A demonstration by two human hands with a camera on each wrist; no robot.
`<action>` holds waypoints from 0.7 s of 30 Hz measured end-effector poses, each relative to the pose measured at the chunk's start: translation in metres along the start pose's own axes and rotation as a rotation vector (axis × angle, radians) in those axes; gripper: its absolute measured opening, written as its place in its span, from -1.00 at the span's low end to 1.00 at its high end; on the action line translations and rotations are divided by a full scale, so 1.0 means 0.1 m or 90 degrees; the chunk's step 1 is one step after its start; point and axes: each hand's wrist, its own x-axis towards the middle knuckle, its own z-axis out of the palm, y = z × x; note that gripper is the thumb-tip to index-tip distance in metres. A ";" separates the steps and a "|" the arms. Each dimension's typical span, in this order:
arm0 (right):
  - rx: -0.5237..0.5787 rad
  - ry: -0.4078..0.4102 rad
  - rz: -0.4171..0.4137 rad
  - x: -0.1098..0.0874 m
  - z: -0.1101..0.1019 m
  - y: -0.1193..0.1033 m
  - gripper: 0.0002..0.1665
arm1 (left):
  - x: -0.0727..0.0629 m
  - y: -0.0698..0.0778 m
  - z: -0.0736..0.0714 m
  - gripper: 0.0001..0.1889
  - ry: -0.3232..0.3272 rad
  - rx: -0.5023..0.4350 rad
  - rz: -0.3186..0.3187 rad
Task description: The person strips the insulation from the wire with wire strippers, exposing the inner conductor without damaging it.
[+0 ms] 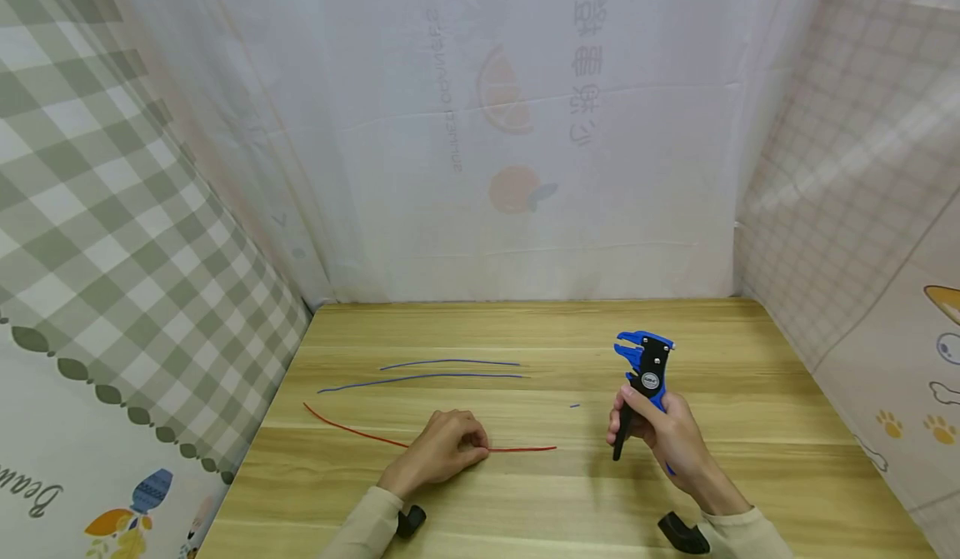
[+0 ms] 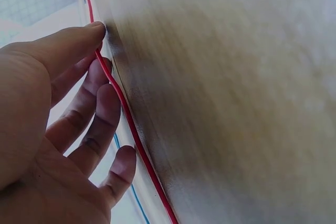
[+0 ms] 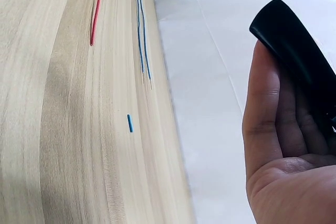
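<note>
Between thumb and index finger my left hand [image 1: 441, 449] pinches a red wire [image 1: 522, 449] lying along the tabletop. One end of the wire extends right of the hand, and the longer part curves off to the left. In the left wrist view the same red wire [image 2: 137, 137] passes by the other fingers. My right hand [image 1: 681, 441] grips a blue and black wire stripper [image 1: 654, 357] by its handles, its head pointing up and away. The stripper's black handle [image 3: 294, 40] fills the right of the right wrist view.
Two blue wires [image 1: 450, 361] lie behind the left hand, with bare metal at their right ends. A short blue piece of insulation [image 1: 574, 406] lies between the hands. The wooden table [image 1: 555, 326] meets a white curtain [image 1: 420, 267] at its back edge.
</note>
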 end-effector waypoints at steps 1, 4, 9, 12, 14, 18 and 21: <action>0.000 0.000 0.000 0.00 0.00 0.00 -0.63 | 0.00 0.00 0.00 -0.91 0.001 0.000 0.001; 0.001 -0.001 -0.002 0.00 0.00 0.00 -0.63 | 0.00 -0.01 0.00 -0.95 0.008 -0.001 0.012; 0.000 -0.003 0.001 0.00 0.00 0.01 -0.62 | -0.02 0.01 0.01 -0.94 0.006 -0.031 -0.002; -0.007 0.005 0.013 0.01 0.00 0.02 -0.60 | -0.04 0.03 0.01 -0.94 0.000 -0.055 -0.031; -0.010 0.009 0.017 0.01 0.00 0.02 -0.58 | -0.05 0.04 0.01 -0.94 0.005 -0.064 -0.035; -0.004 0.003 0.010 0.02 0.01 0.02 -0.61 | -0.07 0.05 0.00 -0.93 0.032 -0.066 -0.027; 0.001 -0.003 0.005 0.02 0.01 0.02 -0.63 | -0.09 0.07 -0.03 -0.93 0.057 -0.058 -0.023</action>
